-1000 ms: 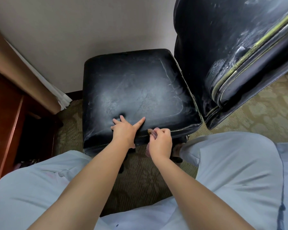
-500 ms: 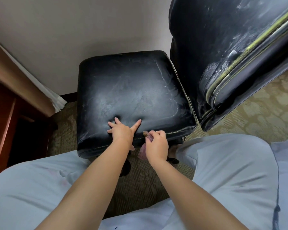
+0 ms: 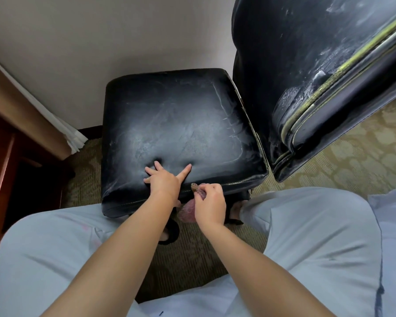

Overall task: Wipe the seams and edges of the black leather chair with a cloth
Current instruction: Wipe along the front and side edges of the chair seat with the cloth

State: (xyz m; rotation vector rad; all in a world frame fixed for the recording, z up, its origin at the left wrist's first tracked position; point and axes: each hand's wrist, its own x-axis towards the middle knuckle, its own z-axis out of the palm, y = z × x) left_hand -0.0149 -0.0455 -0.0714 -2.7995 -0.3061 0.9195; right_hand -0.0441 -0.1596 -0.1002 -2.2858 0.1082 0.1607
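At the far left we are seeing a reddish-brown wooden cabinet [image 3: 0,161], smooth and glossy, and beside it a tan curtain [image 3: 25,110] whose white pleated lining is hanging down to the floor. Below them an olive patterned carpet [image 3: 82,179] with a fine ribbed weave is showing.

In the middle we are kneeling over the square cushioned seat [image 3: 181,124] of the black leather chair, its top worn, creased and dulled by a greyish film, its corners rounded. Our left hand [image 3: 164,181] is pressing down on the near part of the seat with fingers straight and spread, holding nothing; the leather is dimpling under the fingertips. Just to its right, our right hand [image 3: 209,202] is gripping a bunched pinkish-purple cloth [image 3: 189,210], fuzzy in texture, and is pushing a pinched tip of it against the stitched seam that is running along the seat's front edge. The rest of the cloth is hanging below the edge in front of the seat.

To the right, touching or nearly touching the seat's side, the chair's tall black leather back [image 3: 295,76] is leaning, streaked with white scuffs and trimmed with a yellow-green piping line [image 3: 343,65]. Our pale blue fabric trousers [image 3: 306,236] are filling the foreground, soft and wrinkled.
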